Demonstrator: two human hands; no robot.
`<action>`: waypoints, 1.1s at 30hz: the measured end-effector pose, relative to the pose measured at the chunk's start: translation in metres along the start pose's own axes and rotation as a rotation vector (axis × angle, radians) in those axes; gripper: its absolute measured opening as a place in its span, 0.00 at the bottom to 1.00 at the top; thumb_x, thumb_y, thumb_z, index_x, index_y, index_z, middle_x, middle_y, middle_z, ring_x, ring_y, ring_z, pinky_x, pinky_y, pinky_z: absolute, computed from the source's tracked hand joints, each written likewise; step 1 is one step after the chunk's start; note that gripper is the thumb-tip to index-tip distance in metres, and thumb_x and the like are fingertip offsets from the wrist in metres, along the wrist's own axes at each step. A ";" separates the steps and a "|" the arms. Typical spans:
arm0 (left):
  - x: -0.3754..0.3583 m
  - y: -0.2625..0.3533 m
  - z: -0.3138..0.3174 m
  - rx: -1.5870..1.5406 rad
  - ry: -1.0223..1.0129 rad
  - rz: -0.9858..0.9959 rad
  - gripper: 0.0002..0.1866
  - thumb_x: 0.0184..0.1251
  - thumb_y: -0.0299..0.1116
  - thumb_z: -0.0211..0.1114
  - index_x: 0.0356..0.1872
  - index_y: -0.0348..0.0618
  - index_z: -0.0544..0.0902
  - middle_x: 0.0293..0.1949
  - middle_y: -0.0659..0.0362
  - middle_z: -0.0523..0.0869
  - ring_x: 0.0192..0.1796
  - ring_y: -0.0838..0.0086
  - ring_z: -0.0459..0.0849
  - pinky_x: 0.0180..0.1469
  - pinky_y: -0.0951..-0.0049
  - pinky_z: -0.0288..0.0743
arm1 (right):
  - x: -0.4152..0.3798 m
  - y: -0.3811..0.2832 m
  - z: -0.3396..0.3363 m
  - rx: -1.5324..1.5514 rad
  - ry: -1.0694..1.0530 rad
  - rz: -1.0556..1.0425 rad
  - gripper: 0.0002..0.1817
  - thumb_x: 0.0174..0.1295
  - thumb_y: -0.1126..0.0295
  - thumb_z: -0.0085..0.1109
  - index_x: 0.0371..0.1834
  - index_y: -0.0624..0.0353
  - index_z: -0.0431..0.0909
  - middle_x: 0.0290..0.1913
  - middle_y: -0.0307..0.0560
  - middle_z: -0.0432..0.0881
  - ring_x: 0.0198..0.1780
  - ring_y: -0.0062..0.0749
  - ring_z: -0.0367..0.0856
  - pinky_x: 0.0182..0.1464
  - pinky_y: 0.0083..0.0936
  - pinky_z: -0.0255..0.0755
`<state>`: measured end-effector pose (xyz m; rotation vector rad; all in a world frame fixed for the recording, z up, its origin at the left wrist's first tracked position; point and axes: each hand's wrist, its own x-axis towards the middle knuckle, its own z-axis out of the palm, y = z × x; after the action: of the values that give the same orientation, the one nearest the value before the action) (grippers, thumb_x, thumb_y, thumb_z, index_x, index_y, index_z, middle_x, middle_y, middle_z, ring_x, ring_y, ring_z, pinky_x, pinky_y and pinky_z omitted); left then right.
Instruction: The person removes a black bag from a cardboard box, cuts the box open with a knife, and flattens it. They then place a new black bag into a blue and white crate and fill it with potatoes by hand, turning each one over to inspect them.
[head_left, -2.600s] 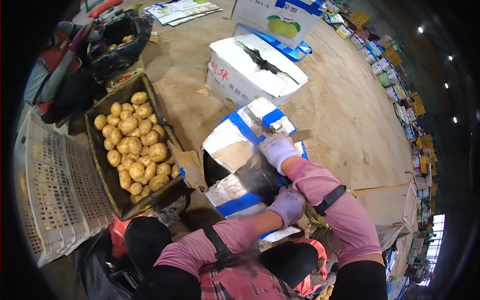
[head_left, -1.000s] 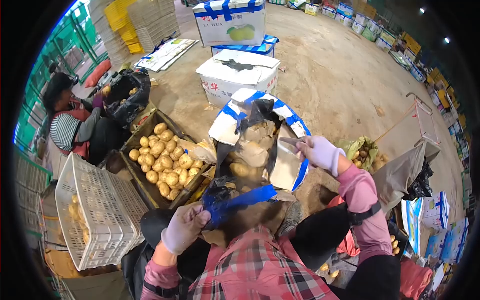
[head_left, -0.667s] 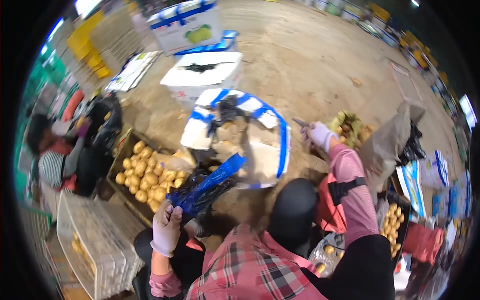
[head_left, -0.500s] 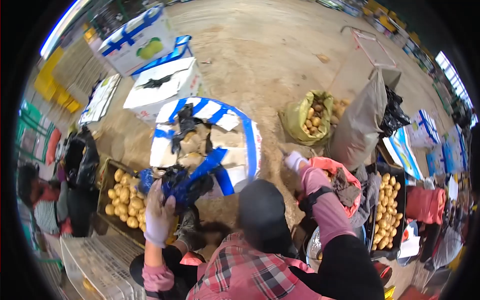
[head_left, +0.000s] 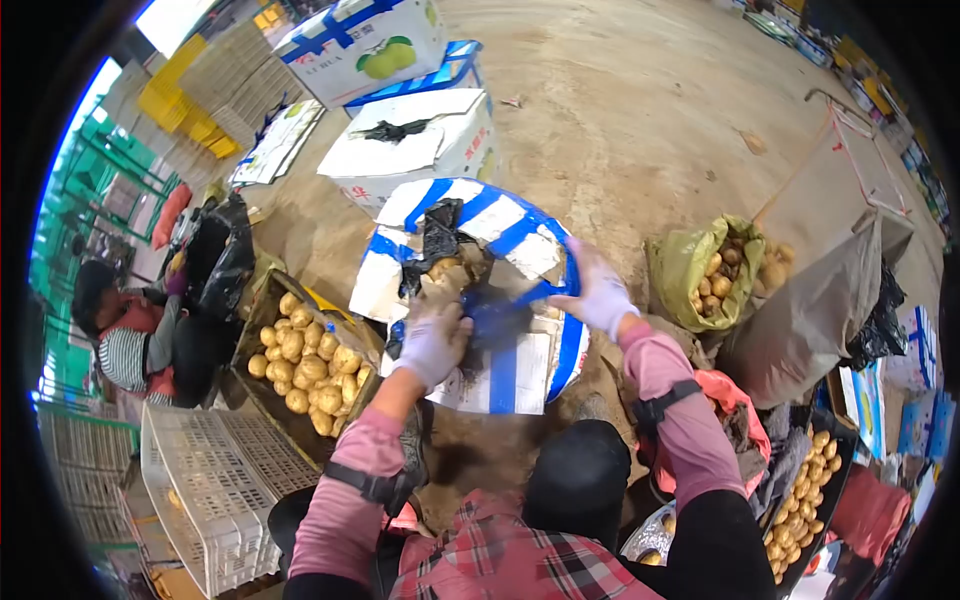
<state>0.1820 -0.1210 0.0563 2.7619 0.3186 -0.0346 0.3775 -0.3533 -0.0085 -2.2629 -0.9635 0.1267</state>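
We are holding our left hand (head_left: 435,345) half curled at the blurred dark plastic (head_left: 500,322), unable to tell whether it is gripping, and our right hand (head_left: 602,290) wide open over the edge of the taped carton (head_left: 534,374) beneath both.

Left hand (head_left: 435,342): a second earlier, held off on the near left with the tape; by now fingers had returned over the carton (head_left: 380,285), nearer its left side. Right hand (head_left: 602,295): had swung out right, close by the pink bag (head_left: 715,385); since returned to the carton's right rim, fingers spread, the knife they gripped earlier gone from them. Blue tape (head_left: 532,293) and blurred dark plastic (head_left: 498,322): had trailed from left fingers only; now between both hands, tape reaching right fingers. Carton top: covered at first; since opened, tan contents (head_left: 438,288) exposed just beyond left fingers.
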 end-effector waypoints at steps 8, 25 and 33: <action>-0.095 0.018 -0.054 0.032 -0.195 -0.073 0.20 0.71 0.52 0.58 0.38 0.46 0.86 0.31 0.46 0.86 0.38 0.48 0.86 0.42 0.51 0.78 | 0.080 -0.033 -0.004 0.384 0.235 0.208 0.18 0.69 0.62 0.57 0.58 0.58 0.81 0.51 0.55 0.86 0.55 0.51 0.83 0.60 0.33 0.74; -0.147 -0.042 0.076 -0.591 0.486 -0.510 0.30 0.62 0.28 0.69 0.66 0.38 0.71 0.66 0.49 0.69 0.63 0.64 0.73 0.57 0.65 0.75 | 0.187 -0.051 0.046 -0.747 0.100 -0.318 0.48 0.54 0.51 0.69 0.78 0.55 0.58 0.79 0.45 0.57 0.82 0.44 0.47 0.80 0.53 0.38; -0.098 -0.097 0.113 -1.235 0.488 -0.838 0.47 0.61 0.43 0.76 0.74 0.33 0.60 0.67 0.50 0.73 0.66 0.63 0.71 0.70 0.68 0.62 | 0.270 -0.008 0.073 -0.303 -0.469 0.357 0.37 0.45 0.51 0.67 0.61 0.55 0.80 0.56 0.60 0.84 0.58 0.51 0.83 0.60 0.35 0.75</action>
<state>0.0671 -0.0940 -0.0763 1.2572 1.1281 0.4577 0.5434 -0.1284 -0.0169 -2.7380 -0.8335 0.7386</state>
